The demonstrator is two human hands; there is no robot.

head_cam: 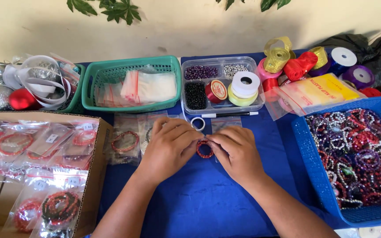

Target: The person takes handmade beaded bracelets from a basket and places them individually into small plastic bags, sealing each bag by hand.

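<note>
**Two hands meet on a red bead bracelet over a blue cloth**

Forearms come up from the bottom edge and converge at the middle of the blue tablecloth (208,198), where both hands close on one small red bead bracelet (204,149). Fingertips of the left hand (169,147) pinch its rim at 9 o'clock; those of the right hand (237,150) pinch it at 3 o'clock, so the ring lies directly between the two, equally near each. It rests flat on the cloth, a closed loop with no long axis, its beads glossy and dark red with an open centre. Just beyond, at 12 o'clock, sit a small white ring (197,124) and a clear compartment box (221,86) of beads and ribbon spools. At 3 o'clock, a blue basket (314,176) brims with mixed bracelets. At 9 o'clock, bagged bracelets fill a cardboard box (94,176); a green basket (131,66) of small clear bags stands at 11 o'clock.
</note>
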